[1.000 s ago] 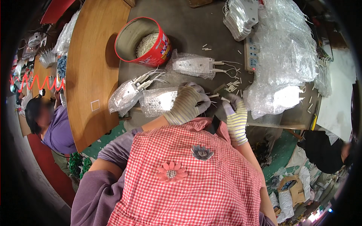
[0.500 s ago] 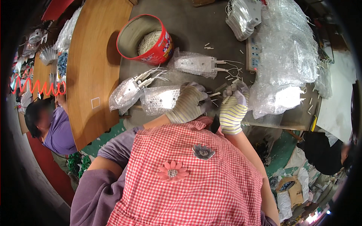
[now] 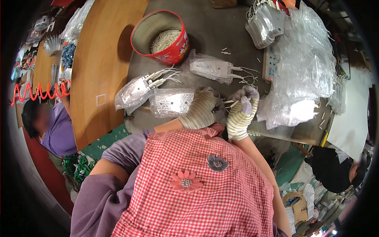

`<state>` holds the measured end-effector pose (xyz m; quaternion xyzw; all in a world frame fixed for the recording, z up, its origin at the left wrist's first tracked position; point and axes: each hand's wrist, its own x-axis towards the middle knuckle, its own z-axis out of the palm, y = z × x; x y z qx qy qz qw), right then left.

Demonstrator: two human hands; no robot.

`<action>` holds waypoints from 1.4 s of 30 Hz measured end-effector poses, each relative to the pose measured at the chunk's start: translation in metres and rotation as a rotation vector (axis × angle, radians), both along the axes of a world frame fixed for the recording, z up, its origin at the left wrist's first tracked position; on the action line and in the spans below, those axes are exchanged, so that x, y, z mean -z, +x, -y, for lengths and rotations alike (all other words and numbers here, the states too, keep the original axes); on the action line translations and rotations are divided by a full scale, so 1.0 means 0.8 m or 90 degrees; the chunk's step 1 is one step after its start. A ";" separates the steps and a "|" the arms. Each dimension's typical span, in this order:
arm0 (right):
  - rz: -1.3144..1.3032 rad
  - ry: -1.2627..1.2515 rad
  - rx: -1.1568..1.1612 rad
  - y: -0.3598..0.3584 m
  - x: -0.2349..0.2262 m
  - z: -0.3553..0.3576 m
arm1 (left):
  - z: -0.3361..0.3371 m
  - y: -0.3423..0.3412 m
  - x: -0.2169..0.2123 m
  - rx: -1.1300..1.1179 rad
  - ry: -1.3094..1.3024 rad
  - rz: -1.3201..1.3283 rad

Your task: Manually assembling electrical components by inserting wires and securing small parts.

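In a striped knit glove, my left hand is closed round the right end of a flat metal part in bubble wrap. White tubes or wire ends stick out beyond its fingers. My right hand, gloved too, pinches a short white tube close beside those ends. A second bubble-wrapped part with sleeved white wires lies to the left. Farther back is a third wrapped part, its wires pointing right.
A red bucket holds many short white tubes. At the right rise a bubble-wrapped pile, a power strip and stacked metal plates. Loose tubes lie about. Another person sits at the left.
The whole view has shifted slightly, so the table things appear a little lower and to the right. My right fingers have shifted slightly around the tube; my left hand keeps its hold.
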<state>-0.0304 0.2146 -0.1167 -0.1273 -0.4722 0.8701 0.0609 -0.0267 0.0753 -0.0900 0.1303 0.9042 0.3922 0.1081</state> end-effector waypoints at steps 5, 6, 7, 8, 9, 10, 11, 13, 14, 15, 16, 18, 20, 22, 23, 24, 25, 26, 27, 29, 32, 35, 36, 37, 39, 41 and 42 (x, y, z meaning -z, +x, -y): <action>-0.106 0.397 -0.144 0.013 -0.004 -0.017 | 0.002 -0.003 -0.007 0.028 0.016 -0.004; -0.108 0.397 -0.146 0.014 -0.007 -0.023 | 0.003 -0.002 -0.003 0.025 0.015 -0.006; -0.146 0.513 -0.186 0.015 -0.011 -0.029 | 0.003 0.000 0.003 0.023 -0.012 -0.032; -0.185 0.628 -0.225 0.014 -0.016 -0.037 | 0.003 0.002 0.007 0.020 -0.040 -0.057; -0.185 0.649 -0.266 0.012 -0.020 -0.048 | 0.003 0.003 0.008 0.019 -0.040 -0.058; -0.222 0.691 -0.257 0.010 -0.030 -0.052 | 0.003 0.003 0.008 0.022 -0.065 -0.070; -0.204 0.683 -0.305 0.010 -0.030 -0.061 | 0.003 0.003 0.008 0.025 -0.091 -0.083; -0.182 0.676 -0.345 0.008 -0.036 -0.075 | 0.005 -0.003 -0.002 0.078 -0.088 -0.072; -0.212 0.695 -0.380 0.007 -0.041 -0.080 | 0.007 -0.005 -0.005 0.128 -0.087 -0.060; -0.242 0.713 -0.413 0.005 -0.045 -0.083 | 0.008 -0.006 -0.004 0.132 -0.087 -0.062; -0.242 0.714 -0.409 0.003 -0.046 -0.086 | 0.010 -0.005 -0.002 0.153 -0.088 -0.092; -0.144 0.648 -0.464 0.001 -0.051 -0.087 | 0.010 -0.007 -0.004 0.176 -0.090 -0.120; -0.103 0.634 -0.465 0.002 -0.063 -0.078 | 0.007 -0.010 -0.012 0.220 -0.132 -0.063; 0.000 0.553 -0.482 0.004 -0.061 -0.072 | 0.006 -0.009 -0.006 0.234 -0.151 -0.085; -0.021 0.574 -0.489 0.006 -0.050 -0.074 | 0.006 -0.009 -0.004 0.246 -0.170 -0.106; -0.019 0.574 -0.488 0.007 -0.048 -0.075 | 0.006 -0.008 -0.004 0.249 -0.170 -0.105; -0.006 0.561 -0.477 0.008 -0.046 -0.076 | 0.010 -0.006 -0.004 0.206 -0.180 -0.117; 0.007 0.548 -0.467 0.009 -0.045 -0.076 | 0.016 -0.005 -0.006 0.163 -0.190 -0.128; 0.010 0.546 -0.467 0.009 -0.046 -0.074 | 0.025 -0.007 -0.011 0.175 -0.202 -0.074; -0.031 0.576 -0.488 0.008 -0.047 -0.064 | 0.027 -0.008 -0.009 0.173 -0.191 -0.058; -0.069 0.624 -0.524 0.009 -0.037 -0.047 | 0.030 -0.008 -0.011 0.174 -0.186 -0.057; -0.072 0.678 -0.527 0.013 -0.022 -0.043 | 0.049 0.002 -0.021 0.043 -0.266 -0.044; -0.086 0.734 -0.524 0.014 -0.020 -0.041 | 0.057 0.006 -0.029 0.047 -0.265 -0.041; -0.089 0.772 -0.537 0.014 -0.016 -0.038 | 0.064 0.010 -0.044 0.022 -0.304 -0.006; -0.094 0.796 -0.553 0.013 -0.014 -0.030 | 0.084 0.018 -0.043 -0.004 -0.344 0.030; -0.116 0.818 -0.543 0.013 -0.016 -0.017 | 0.105 0.030 -0.014 0.017 -0.298 -0.037; -0.117 0.817 -0.545 0.014 -0.013 -0.013 | 0.106 0.031 -0.011 0.015 -0.300 -0.037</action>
